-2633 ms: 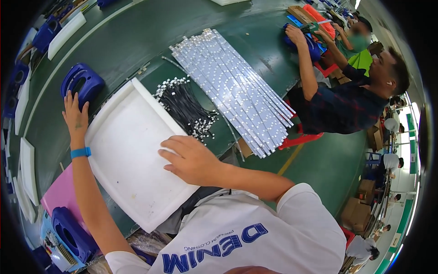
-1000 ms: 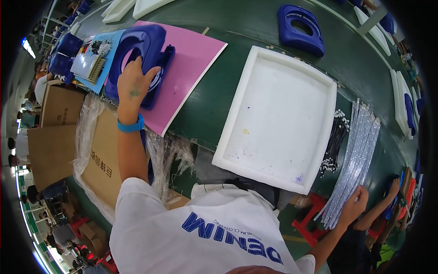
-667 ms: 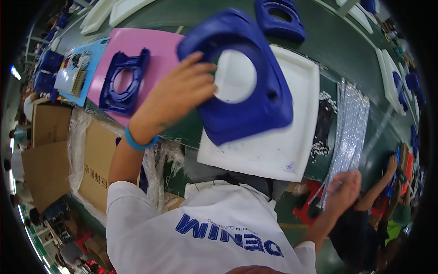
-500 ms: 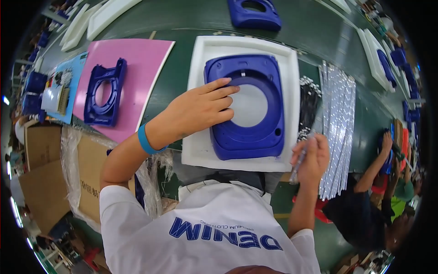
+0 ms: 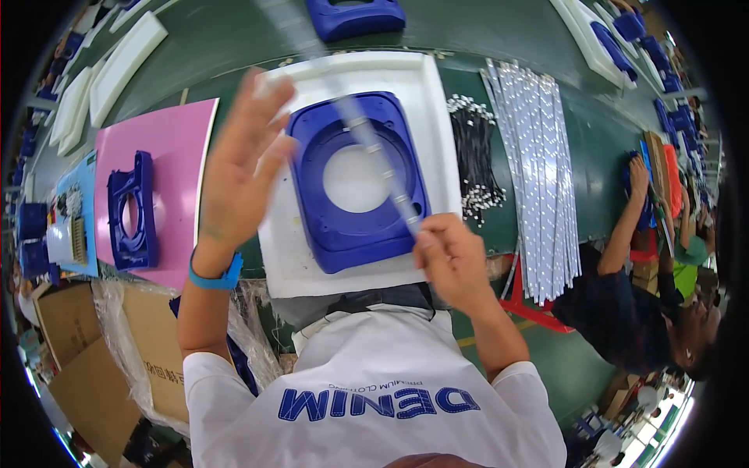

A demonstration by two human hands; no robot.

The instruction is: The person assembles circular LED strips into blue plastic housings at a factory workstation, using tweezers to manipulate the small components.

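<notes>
My right hand is closed on the lower end of a long, pale LED light strip. Blurred by motion, the strip slants up and to the left, passing over a blue plastic housing with a large round hole. That housing lies in a white foam tray in front of me. Above the tray's left side my left hand is raised, its fingers apart and smeared; nothing shows in it. To the right lie a bundle of black wires with white connectors and a stack of similar light strips.
On the left, a pink board bears another blue plastic frame. Cardboard boxes and clear plastic wrap stand below it. A further blue housing sits beyond the tray. A co-worker is at the right by a red stool.
My left hand has lifted off the housing and moved left. My right hand has moved left over the tray's edge, swinging the LED strip across the housing. The whole view has shifted.
</notes>
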